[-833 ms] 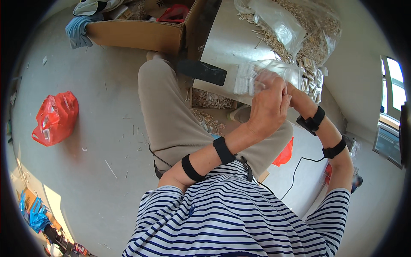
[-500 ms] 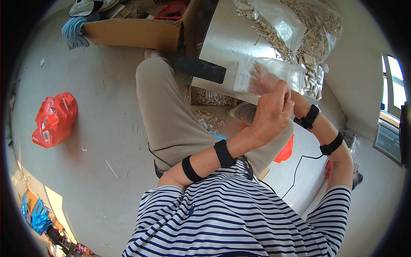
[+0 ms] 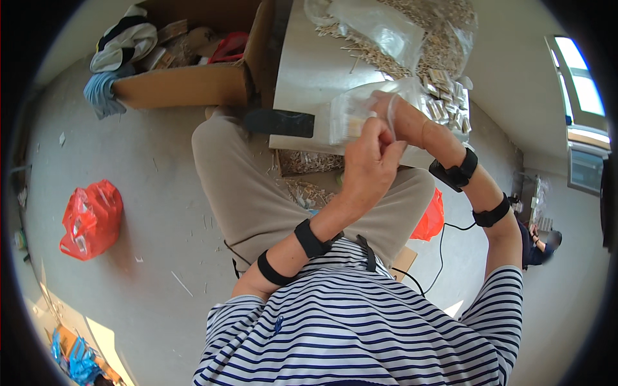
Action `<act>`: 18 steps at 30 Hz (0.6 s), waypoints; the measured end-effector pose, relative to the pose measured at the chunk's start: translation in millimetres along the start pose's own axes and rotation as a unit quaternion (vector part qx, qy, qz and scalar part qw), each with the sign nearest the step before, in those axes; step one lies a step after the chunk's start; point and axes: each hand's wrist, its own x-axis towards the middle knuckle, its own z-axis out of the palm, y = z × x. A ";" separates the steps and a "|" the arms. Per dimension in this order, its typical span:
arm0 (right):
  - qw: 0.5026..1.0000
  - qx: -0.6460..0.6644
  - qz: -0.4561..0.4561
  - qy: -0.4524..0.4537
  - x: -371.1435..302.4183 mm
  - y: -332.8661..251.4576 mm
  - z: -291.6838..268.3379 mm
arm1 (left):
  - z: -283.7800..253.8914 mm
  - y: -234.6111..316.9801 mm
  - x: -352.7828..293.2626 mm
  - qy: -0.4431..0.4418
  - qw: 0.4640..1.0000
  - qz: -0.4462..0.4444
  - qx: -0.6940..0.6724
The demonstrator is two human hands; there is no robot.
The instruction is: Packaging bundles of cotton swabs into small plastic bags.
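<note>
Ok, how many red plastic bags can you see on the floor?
2. One red bag lies on the floor at left, clear of the legs. A second red bag sits at right, partly hidden behind the person's knee. More could be hidden under the table.

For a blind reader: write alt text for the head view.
Both hands, left hand and right hand, grip a small clear plastic bag above a pale tabletop strewn with thin wooden sticks. A red plastic bag lies on the grey floor.

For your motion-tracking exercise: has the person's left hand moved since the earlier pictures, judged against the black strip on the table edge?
Yes. The left hand has shifted left, toward the black strip, gripping the clear plastic bag.
</note>
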 end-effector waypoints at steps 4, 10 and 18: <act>0.979 0.142 0.042 0.139 -55.7 -11.6 -55.3 | -4.4 15.7 0.1 -0.004 0.998 -0.061 -0.010; 0.882 0.210 0.328 0.267 -114.6 176.0 -0.8 | 2.8 24.9 -2.3 -0.032 0.996 -0.084 -0.010; 0.865 -0.146 0.395 0.271 -58.9 288.2 -10.5 | -5.2 33.8 -2.3 -0.030 0.989 -0.141 0.017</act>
